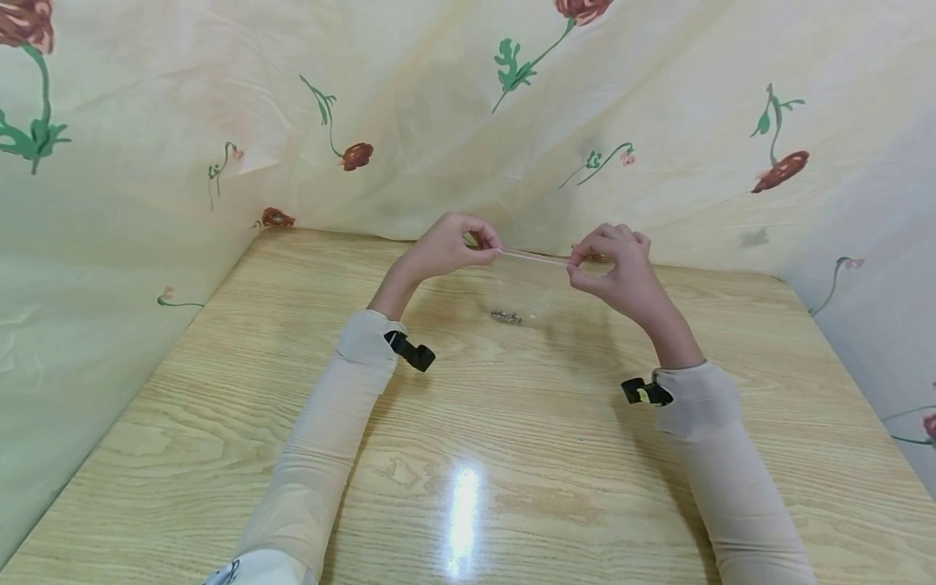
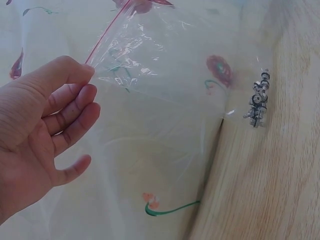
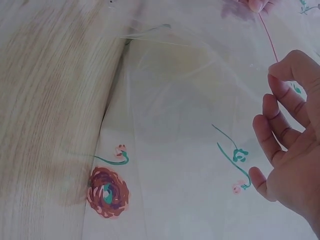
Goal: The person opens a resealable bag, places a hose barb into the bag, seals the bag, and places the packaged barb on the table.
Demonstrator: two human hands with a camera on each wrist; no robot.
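A clear zip-lock bag point(image 1: 530, 284) with a red seal line along its top hangs between the two hands. My left hand point(image 1: 462, 242) pinches one top corner between thumb and forefinger. At the opposite top corner, my right hand point(image 1: 616, 266) pinches the bag the same way. Several small silvery metal pieces point(image 2: 258, 100), with black rings on some, lie gathered in the bottom of the bag; they look like small screws or fittings, but their exact kind is unclear. In the right wrist view the right hand point(image 3: 287, 125) has its other fingers loosely bent.
Below the bag lies a wood-grain table point(image 1: 512, 406) with a bright light reflection near its front. A cream cloth point(image 1: 439, 122) printed with red flowers hangs behind the table and along its sides. Each wrist wears a black camera mount point(image 1: 413, 353).
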